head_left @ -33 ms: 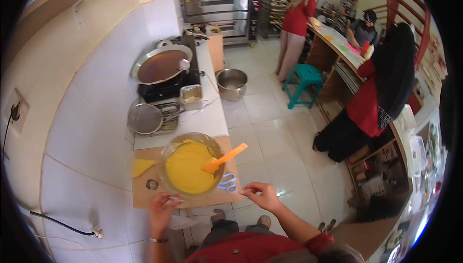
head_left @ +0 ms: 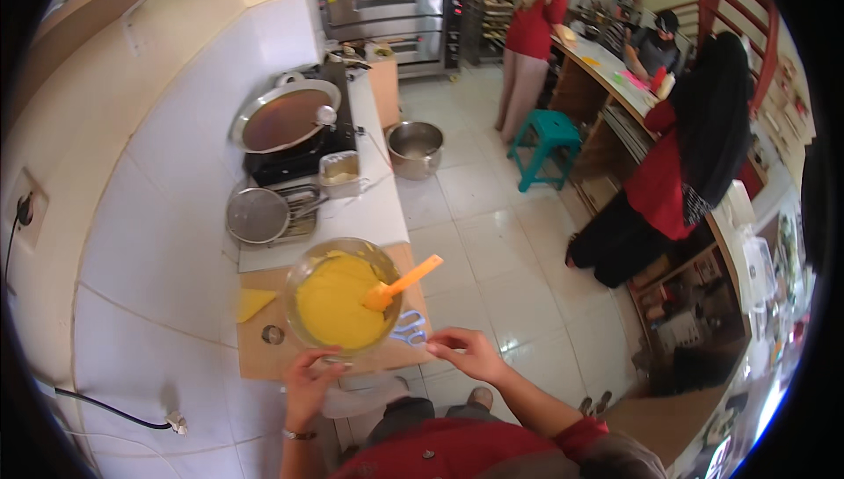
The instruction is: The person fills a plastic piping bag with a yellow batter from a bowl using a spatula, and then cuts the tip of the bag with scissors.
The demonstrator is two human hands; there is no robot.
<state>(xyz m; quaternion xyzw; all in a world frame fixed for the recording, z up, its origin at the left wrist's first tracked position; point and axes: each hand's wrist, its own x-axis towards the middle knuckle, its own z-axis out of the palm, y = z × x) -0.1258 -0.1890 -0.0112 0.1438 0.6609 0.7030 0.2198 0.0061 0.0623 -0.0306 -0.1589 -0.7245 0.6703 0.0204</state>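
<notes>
A steel bowl (head_left: 295, 270) of thick yellow mixture (head_left: 330, 303) holds an orange spatula (head_left: 406, 279) on a wooden board (head_left: 259, 360). Lavender scissors (head_left: 406, 328) lie right of the bowl. My left hand (head_left: 312, 375), at the board's front edge, pinches a translucent plastic bag (head_left: 356, 400) that hangs down. My right hand (head_left: 466, 351) has its fingers closed near the scissor handles; what they hold, if anything, is too small to name. A small metal piece (head_left: 272, 334) and a yellow triangular piece (head_left: 255, 303) rest left of the bowl.
A wok (head_left: 272, 114) on a stove, a strainer (head_left: 258, 215) and a small container (head_left: 338, 171) occupy the left counter. A large pot (head_left: 413, 149) and teal stool (head_left: 545, 136) stand on the floor. Three people (head_left: 668, 171) (head_left: 527, 48) (head_left: 659, 44) are at the right counter.
My left hand has moved slightly right with the bag, and my right hand slightly left, toward the scissors. The whole view has shifted a little.
</notes>
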